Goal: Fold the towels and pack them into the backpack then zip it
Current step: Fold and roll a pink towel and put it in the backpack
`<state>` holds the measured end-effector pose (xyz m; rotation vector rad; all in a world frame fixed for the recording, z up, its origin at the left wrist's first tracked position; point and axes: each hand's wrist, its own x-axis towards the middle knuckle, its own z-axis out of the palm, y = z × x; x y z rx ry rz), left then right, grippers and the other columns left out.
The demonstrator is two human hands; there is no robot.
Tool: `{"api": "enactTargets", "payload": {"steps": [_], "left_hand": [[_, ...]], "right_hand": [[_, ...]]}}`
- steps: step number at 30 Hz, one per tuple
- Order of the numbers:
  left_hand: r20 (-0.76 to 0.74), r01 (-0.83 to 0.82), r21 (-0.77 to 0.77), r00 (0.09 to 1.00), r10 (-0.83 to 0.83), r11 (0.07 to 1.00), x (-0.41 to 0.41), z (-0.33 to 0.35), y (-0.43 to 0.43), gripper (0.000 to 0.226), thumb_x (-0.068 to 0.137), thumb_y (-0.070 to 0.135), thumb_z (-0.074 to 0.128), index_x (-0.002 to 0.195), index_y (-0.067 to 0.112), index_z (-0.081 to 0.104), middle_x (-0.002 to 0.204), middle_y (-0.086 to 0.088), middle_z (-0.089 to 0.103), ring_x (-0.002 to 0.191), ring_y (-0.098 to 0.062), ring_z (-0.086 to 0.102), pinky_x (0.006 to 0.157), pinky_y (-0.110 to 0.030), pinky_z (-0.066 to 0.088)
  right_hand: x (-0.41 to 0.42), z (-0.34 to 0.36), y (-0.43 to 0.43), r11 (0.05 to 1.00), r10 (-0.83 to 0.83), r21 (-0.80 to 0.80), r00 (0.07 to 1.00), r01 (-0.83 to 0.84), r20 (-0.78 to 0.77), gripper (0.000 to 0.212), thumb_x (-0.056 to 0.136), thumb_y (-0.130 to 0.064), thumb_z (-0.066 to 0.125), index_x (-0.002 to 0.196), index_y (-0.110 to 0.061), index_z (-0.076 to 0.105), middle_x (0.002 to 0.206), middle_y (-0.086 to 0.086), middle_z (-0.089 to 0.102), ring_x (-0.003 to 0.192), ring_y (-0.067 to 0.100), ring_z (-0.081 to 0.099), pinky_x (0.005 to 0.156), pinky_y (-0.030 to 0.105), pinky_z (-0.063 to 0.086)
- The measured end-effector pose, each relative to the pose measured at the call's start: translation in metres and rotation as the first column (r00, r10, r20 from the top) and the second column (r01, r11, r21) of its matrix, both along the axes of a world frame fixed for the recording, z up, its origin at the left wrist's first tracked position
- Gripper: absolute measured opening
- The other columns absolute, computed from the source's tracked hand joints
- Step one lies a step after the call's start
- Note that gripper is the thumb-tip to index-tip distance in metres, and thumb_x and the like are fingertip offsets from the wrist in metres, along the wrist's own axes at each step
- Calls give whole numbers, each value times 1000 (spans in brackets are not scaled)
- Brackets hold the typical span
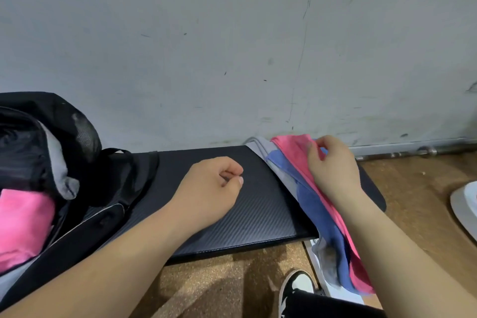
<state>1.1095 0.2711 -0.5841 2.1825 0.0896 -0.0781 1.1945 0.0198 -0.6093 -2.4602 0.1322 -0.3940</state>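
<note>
At my far left the black backpack [85,134] lies open on the bench [258,217], and the frame edge cuts off its left side. Inside it sits the packed pink towel [23,222], with the packed grey towel [60,170] tucked above it. The dark hollow behind them I cannot make out.

My left hand [209,188] is over the bare black pad, its fingers curled into a fist around nothing. I cannot tell whether it touches the pad.

Further right, three loose towels drape over the bench's end and hang toward the floor: the grey towel [260,147] lowest, the blue towel [309,201] over it, and the top pink towel [291,144] uppermost. My right hand [333,165] pinches the top pink towel near its far edge, and my forearm hides part of the pile.

A black-and-white shoe [296,284] shows below. A white object [464,206] is cut off at the right edge.
</note>
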Motion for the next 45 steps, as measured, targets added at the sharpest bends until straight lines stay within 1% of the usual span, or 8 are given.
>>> {"api": "enactTargets", "payload": {"steps": [5,11,14,19,28,33,38,45], "left_hand": [[166,6,5,986,-7,1000,-8,14,9,46,98,29,68,142,38,56,118,33,56,92,11,63,81,-7,48],[307,199,-40,935,-177,979,-15,23,38,41,91,12,77,124,34,71,130,17,67,123,-1,62,101,-25,53],[233,191,-40,956,-177,981,-23,28,55,7,89,16,81,87,22,76,84,2,76,82,-7,70,83,-37,57],[192,138,-70,974,-122,988,-35,31,85,19,85,24,84,73,21,70,59,5,60,55,-6,49,56,-26,41],[97,298,-60,952,-291,953,-58,30,115,44,82,21,81,63,17,42,59,4,42,58,-14,41,58,-31,35],[48,204,81,977,-208,976,-61,24,128,23,82,21,85,87,31,64,66,14,56,58,-3,47,57,-23,41],[16,-2,405,1000,-5,914,-55,27,148,14,83,36,77,75,29,68,69,9,67,55,-5,60,53,-30,47],[67,-109,144,993,100,984,-46,25,134,23,95,27,72,75,14,72,65,6,65,57,-5,53,65,-27,47]], "right_hand": [[-51,44,57,900,415,104,906,-422,85,13,105,-22,55,92,-20,53,72,-29,65,70,-7,61,61,9,40],[-84,74,93,629,753,73,630,-774,191,7,101,-16,65,94,-16,68,78,-5,69,75,16,67,68,31,52],[-82,76,97,676,713,2,656,-736,248,4,97,-17,72,95,-18,74,82,-11,72,78,7,67,70,26,52],[-72,67,99,734,662,60,732,-676,161,6,95,-34,70,92,-29,71,82,-13,73,78,13,68,70,40,54],[-60,55,104,856,450,166,864,-489,224,13,104,-22,58,92,-22,55,77,-20,60,67,3,54,61,13,39],[-54,43,99,942,308,91,939,-323,151,13,106,-33,52,97,-24,51,77,-12,63,73,15,60,68,40,48],[-46,39,85,990,140,-13,988,-140,62,18,105,-42,48,96,-26,47,82,-4,65,82,30,62,69,45,51],[-50,37,100,952,301,-24,945,-306,-129,24,91,-51,67,97,-31,57,85,-12,62,82,14,62,68,37,51]]}}
